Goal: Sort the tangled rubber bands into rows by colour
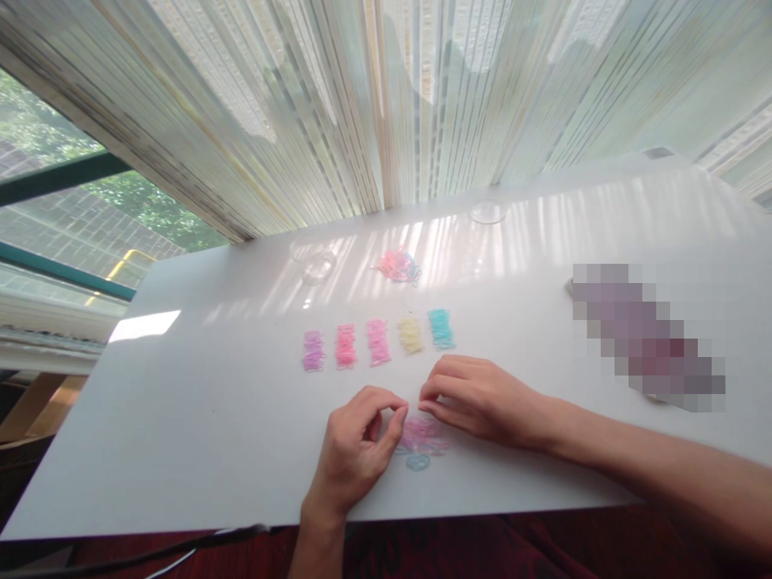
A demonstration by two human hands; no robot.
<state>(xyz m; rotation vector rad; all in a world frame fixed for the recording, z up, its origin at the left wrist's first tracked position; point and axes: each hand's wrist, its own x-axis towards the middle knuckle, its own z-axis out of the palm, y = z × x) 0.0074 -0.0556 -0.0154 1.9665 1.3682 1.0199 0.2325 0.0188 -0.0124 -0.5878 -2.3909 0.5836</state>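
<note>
Tabletop (pixel 199 450), white, sunlit, beside striped curtain (pixel 386 104); left hand (pixel 355 446) and right hand (pixel 482 398) pinched closed, contents unclear, over loose loops (pixel 422 434).

A loose pile of pink and teal bands (pixel 422 435) lies at lower centre; five single-colour columns (pixel 379 342), purple to teal, stand mid-frame; a mixed heap (pixel 399 265) lies above them.

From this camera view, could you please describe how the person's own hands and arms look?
The left hand and right hand wear no gloves, and no rings show on the fingers. No watch or bracelet is visible. The left forearm and right forearm show no sleeve. Dark red clothing appears below.
</note>
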